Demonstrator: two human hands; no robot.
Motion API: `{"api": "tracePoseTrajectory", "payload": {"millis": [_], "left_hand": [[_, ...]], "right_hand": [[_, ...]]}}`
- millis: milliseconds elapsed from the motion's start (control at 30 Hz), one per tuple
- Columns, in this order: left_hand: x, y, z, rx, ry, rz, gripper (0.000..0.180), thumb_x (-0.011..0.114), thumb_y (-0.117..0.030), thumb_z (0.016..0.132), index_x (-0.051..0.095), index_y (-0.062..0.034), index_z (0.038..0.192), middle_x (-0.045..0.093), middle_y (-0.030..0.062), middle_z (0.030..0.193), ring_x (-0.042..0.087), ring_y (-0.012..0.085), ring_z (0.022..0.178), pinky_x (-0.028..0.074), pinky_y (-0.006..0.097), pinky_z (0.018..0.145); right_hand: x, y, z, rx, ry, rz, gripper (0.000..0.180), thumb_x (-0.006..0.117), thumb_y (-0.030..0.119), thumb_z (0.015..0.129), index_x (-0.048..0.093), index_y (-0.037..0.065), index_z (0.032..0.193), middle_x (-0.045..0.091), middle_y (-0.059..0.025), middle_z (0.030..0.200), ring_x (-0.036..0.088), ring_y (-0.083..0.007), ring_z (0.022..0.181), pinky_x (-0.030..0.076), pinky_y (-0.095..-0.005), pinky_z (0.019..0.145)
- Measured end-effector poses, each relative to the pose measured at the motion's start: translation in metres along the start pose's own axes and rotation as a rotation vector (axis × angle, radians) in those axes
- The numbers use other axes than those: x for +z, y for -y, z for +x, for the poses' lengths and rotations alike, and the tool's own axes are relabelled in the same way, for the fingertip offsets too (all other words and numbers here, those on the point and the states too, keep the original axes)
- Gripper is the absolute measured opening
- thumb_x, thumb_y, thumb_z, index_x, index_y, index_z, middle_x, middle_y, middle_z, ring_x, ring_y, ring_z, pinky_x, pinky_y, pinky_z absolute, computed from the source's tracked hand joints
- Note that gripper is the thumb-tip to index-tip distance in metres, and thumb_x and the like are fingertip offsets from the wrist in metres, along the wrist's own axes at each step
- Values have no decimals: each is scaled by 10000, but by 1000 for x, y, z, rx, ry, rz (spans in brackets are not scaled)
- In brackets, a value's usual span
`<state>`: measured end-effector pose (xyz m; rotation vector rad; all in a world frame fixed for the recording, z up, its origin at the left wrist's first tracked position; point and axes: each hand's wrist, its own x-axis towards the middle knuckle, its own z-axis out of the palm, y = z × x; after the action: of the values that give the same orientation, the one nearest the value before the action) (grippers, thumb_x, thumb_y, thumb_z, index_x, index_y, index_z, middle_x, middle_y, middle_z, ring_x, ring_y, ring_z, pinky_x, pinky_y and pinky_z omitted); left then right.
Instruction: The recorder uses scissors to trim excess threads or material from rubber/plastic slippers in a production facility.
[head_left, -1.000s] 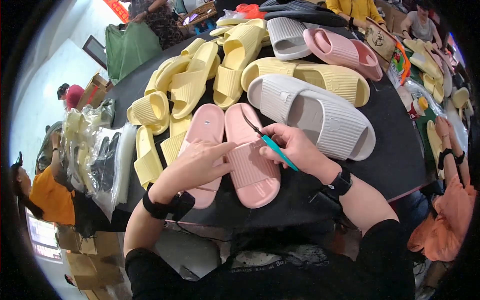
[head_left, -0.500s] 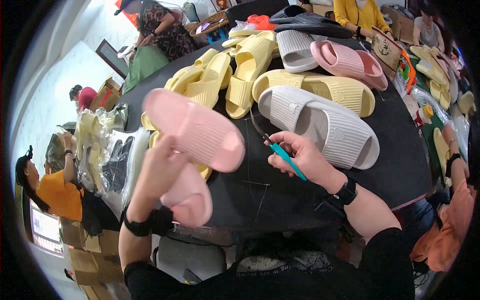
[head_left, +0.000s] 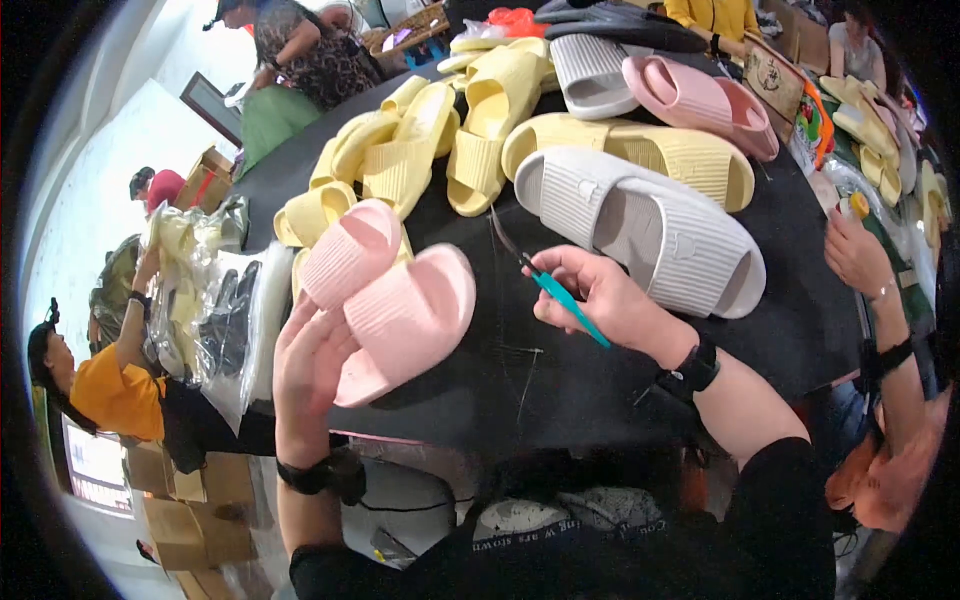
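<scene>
A pair of pink ribbed slippers [head_left: 408, 310] lies at the left, tops up, one partly overlapping the other. My left hand [head_left: 312, 355] holds them from the near left side, its fingers against the strap of the smaller-looking one. In my right hand [head_left: 612, 300] is a teal-handled tool [head_left: 567, 305] with a thin curved metal blade, gripped between thumb and fingers. The blade points away from me, apart from the pink slippers. Just beyond it sits a pair of grey-white slippers [head_left: 690, 250], with yellow slippers [head_left: 690, 170] behind.
Yellow slippers [head_left: 410, 165] are piled at the far left of the black table [head_left: 590, 400]. Another pink pair [head_left: 705, 105] and dark slippers [head_left: 620, 30] stand farther back. Plastic-bagged slippers [head_left: 215, 310] are at the left edge. A co-worker's arm [head_left: 880, 290] reaches in at the right.
The pink slippers have turned from soles toward me to straps up, and come lower, side by side. My right hand with the tool has hardly moved. The co-worker's arm at right has come in.
</scene>
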<state>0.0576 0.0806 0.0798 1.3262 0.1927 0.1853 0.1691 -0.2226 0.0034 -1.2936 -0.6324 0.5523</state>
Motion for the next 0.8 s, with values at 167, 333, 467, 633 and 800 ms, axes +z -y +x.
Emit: {"api": "tracePoseTrajectory", "payload": {"millis": [167, 333, 467, 633, 800], "left_hand": [[8, 23, 10, 28, 26, -194, 473, 384, -53, 904, 288, 64, 1352, 488, 286, 1249, 548, 368, 1107, 473, 458, 915], [33, 38, 8, 87, 23, -213, 527, 403, -26, 866, 258, 63, 1365, 449, 303, 1277, 535, 387, 1121, 476, 462, 910], [49, 42, -1, 137, -1, -151, 608, 425, 3, 840, 193, 58, 1399, 420, 312, 1296, 522, 395, 1140, 485, 464, 896], [67, 41, -11, 198, 32, -71, 617, 477, -33, 845, 204, 78, 1388, 411, 338, 1294, 474, 408, 1200, 434, 495, 978], [68, 44, -14, 239, 6, -2, 612, 480, -39, 845, 216, 86, 1383, 420, 339, 1291, 505, 402, 1171, 478, 480, 931]], "right_hand": [[0, -7, 0, -181, -34, -259, 478, 706, 160, 786, 468, 13, 1174, 569, -36, 833, 556, -131, 745, 465, -272, 687], [-4, -9, -1, -83, -36, -437, 460, 703, 172, 765, 476, 20, 1135, 608, -146, 812, 616, -245, 743, 483, -342, 696], [-5, -11, -2, -117, -47, -452, 414, 696, 177, 762, 517, 7, 1095, 628, -180, 809, 637, -284, 746, 486, -362, 675], [-5, -8, -2, -6, -23, -474, 376, 673, 123, 789, 515, -6, 1105, 636, -99, 770, 623, -142, 720, 481, -287, 681], [-4, -3, -3, -60, -26, -514, 337, 651, 95, 808, 516, -11, 1098, 644, -86, 755, 626, -120, 687, 482, -272, 655]]}}
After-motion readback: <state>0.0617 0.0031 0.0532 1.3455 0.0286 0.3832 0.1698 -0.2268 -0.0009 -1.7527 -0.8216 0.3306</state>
